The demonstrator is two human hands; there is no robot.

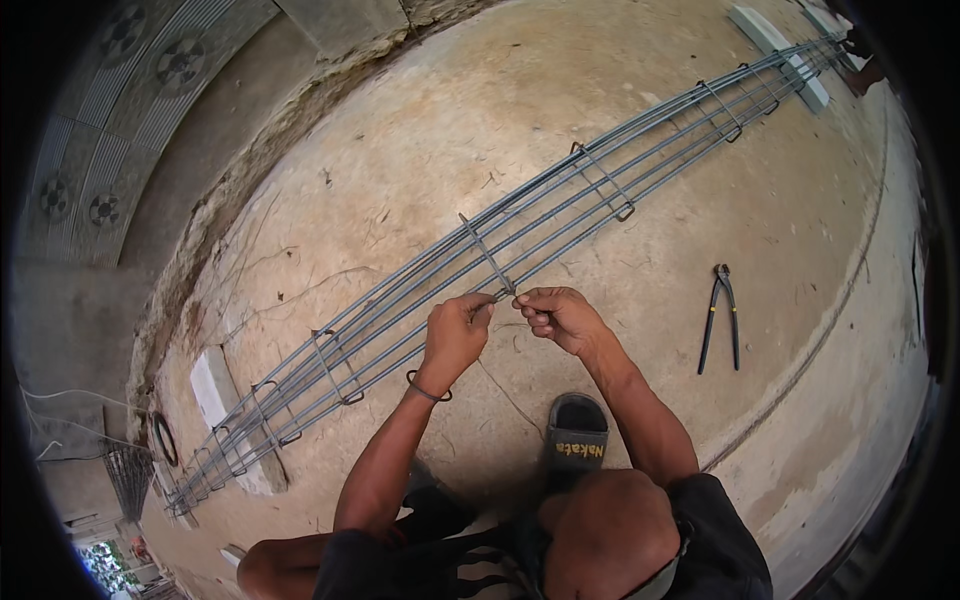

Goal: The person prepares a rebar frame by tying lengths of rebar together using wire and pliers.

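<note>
A long cage of steel reinforcing bars (540,225) runs diagonally across the view, with square stirrups around its bars. At the near lower corner of one stirrup (484,250), my two hands meet. My left hand (458,338) is closed in a pinch just left of that corner, on what looks like a short end of thin wire. My right hand (562,318) pinches at the corner itself, its other fingers curled; what it grips is mostly covered by the fingertips. A dark band circles my left wrist. End-cutting pincers (721,318) with dark handles lie on the ground to the right.
Pale blocks (232,420) support the cage at lower left, and another pale block (785,60) does at upper right. Another person's hand (862,68) is near the far end. My sandal (577,432) stands close to the cage. A coil of wire (163,440) lies far left.
</note>
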